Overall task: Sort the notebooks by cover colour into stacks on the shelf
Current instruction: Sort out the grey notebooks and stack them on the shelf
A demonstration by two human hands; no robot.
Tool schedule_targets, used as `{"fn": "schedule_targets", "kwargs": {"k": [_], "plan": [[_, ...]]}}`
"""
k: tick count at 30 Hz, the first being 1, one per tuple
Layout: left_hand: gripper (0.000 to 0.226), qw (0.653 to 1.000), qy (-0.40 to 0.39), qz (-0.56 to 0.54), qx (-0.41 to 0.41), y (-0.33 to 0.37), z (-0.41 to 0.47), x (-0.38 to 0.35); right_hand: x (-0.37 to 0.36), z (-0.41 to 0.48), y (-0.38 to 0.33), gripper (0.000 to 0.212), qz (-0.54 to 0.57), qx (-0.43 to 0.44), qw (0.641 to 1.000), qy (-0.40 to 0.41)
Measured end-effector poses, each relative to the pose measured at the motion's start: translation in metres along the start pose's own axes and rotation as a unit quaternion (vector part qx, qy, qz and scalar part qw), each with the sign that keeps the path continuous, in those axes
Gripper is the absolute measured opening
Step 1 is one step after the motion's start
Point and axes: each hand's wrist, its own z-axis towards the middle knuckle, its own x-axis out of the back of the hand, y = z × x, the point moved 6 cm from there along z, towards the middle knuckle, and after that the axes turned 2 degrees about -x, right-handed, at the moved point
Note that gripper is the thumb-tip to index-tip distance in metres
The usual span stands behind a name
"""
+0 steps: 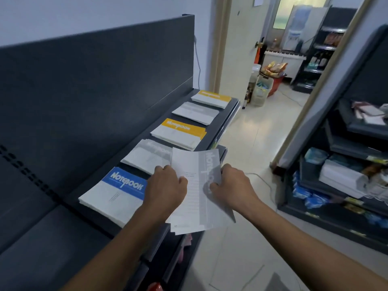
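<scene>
Looking down from the head camera, we hold a grey notebook (196,185) in the air at the front of the dark shelf (232,114). Our left hand (165,185) grips its left edge and our right hand (233,185) pinches its grey band, probably to carry it to a matching pile. Five piles lie in a row on the shelf: one blue pile (117,194), a near grey pile (147,156), a near yellow pile (178,133), a far grey pile (195,112) and a far yellow pile (211,98). With grey and yellow each split in two, sorting looks unfinished.

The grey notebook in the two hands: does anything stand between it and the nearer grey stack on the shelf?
Nothing visible does. The grey notebook, held by the left hand and the right hand, is right next to the nearer grey stack, whose visible top is bare.
</scene>
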Motion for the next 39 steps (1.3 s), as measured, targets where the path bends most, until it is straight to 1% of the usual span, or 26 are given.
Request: {"fn": "schedule_targets", "kwargs": {"k": [6, 9, 11, 14, 16, 19, 24, 28, 33, 36, 39], "plan": [[0.041, 0.999, 0.010, -0.010, 0.048, 0.048, 0.045, -0.022, 0.030, 0.066, 0.030, 0.020, -0.004, 0.055, 0.998, -0.010], [0.043, 0.996, 0.013, 0.000, 0.085, 0.052, 0.059, -0.027, 0.030, 0.095, 0.033, 0.016, -0.004, 0.075, 0.996, -0.038], [0.042, 0.993, 0.016, 0.000, 0.120, 0.046, 0.068, -0.026, 0.023, 0.112, 0.026, 0.016, -0.013, 0.094, 0.994, -0.061], [0.039, 0.985, 0.034, -0.010, 0.170, 0.026, 0.084, -0.021, 0.010, 0.140, 0.001, 0.021, -0.014, 0.148, 0.984, -0.096], [0.034, 0.980, 0.045, -0.007, 0.194, 0.008, 0.094, -0.017, -0.002, 0.160, -0.018, 0.023, -0.008, 0.179, 0.977, -0.115], [0.029, 0.973, 0.053, 0.005, 0.223, -0.019, 0.109, -0.011, -0.025, 0.185, -0.045, 0.025, -0.012, 0.205, 0.968, -0.145], [0.029, 0.958, 0.053, -0.025, 0.282, -0.057, 0.130, -0.015, -0.056, 0.221, -0.083, 0.027, -0.055, 0.249, 0.955, -0.154], [0.035, 0.940, 0.066, -0.046, 0.332, -0.078, 0.127, -0.015, -0.078, 0.237, -0.116, 0.028, -0.080, 0.288, 0.938, -0.177], [0.035, 0.921, 0.102, -0.091, 0.364, -0.091, 0.123, -0.012, -0.095, 0.249, -0.145, 0.028, -0.092, 0.327, 0.920, -0.197], [0.033, 0.914, 0.113, -0.091, 0.378, -0.093, 0.123, -0.013, -0.103, 0.254, -0.153, 0.027, -0.108, 0.335, 0.914, -0.200], [0.027, 0.910, 0.118, -0.084, 0.389, -0.091, 0.127, -0.017, -0.111, 0.259, -0.153, 0.019, -0.125, 0.348, 0.906, -0.205]]}}
